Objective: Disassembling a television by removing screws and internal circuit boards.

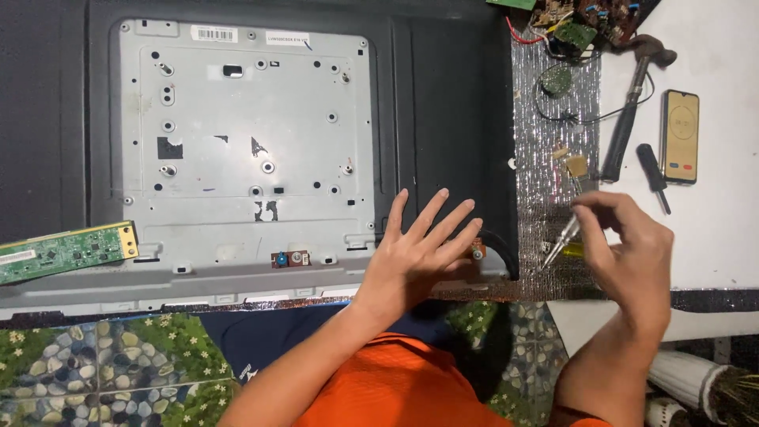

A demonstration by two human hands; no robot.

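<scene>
Television back panel (261,142), black frame with grey metal plate, covers desk's (711,229) left and centre. Left hand (415,245) rests fingers spread, holding nothing, at panel's near right corner. Right hand (628,253) pinches thin screwdriver (563,241) over foil at desk's near edge.

Left hand (417,249): open and flat, palm down, fingers (433,212) spread and pointing up and away from the body. Left forearm: bare, running from the lower middle of the view up to the wrist. Right hand (628,253): raised, back toward the camera, fingers curled, thumb and fingertips (583,209) pinched together. Right forearm: bare, rising from the lower right corner.
</scene>
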